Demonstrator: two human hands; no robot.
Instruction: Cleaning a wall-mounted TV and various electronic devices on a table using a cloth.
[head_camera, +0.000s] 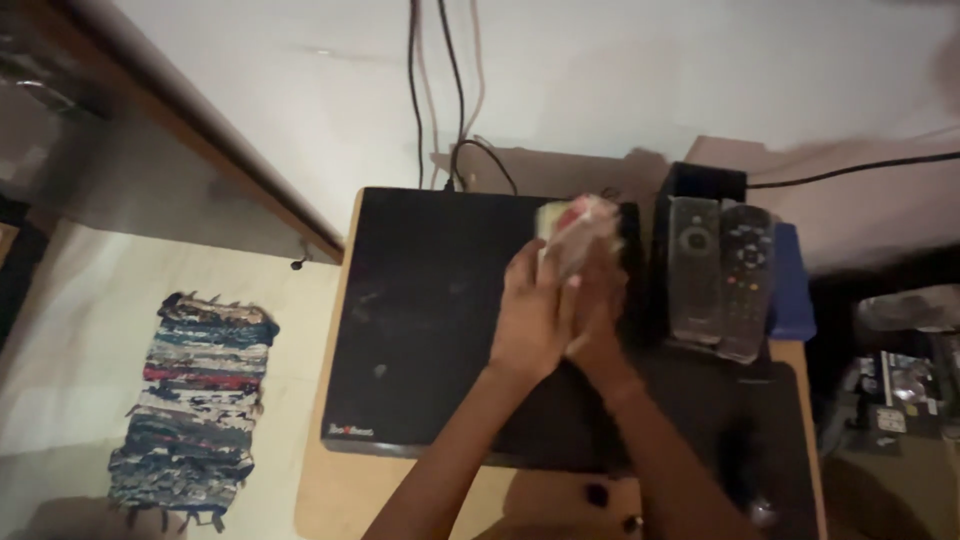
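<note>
So here we've got both hands pressed together over a flat black rectangular box with a dusty matte top (440, 300), some kind of player or set-top unit sitting on a light wooden shelf (345, 490). Our left hand (530, 315) and our right hand (598, 305) are clasped around a small crumpled pale cloth or wrapper with a red patch (580, 228), which pokes out just above the fingertips. It's blurry, so we can't tell exactly what that bundle is. Both hands are closed on it, palms facing each other, the bundle squeezed between them.

Our read is that we're mid-step on bunching or wringing the thing up right above the far right corner of the black box. The box top shows smudges and dust to the left of our hands, so if this is a wipe-down, the next move calls for one hand letting go, flattening the bundle against the surface and keeping it from snagging the cables.

Just to the right of our hands there are two grey remote controls in clear sleeves (720, 275) lying side by side on a smaller black box (705, 180), touching each other. Beyond the hands, dark cables (440, 90) run up the white wall. Way off to the left, down on the floor, lies a striped woven rag rug in blue, white and red (195, 400).
</note>
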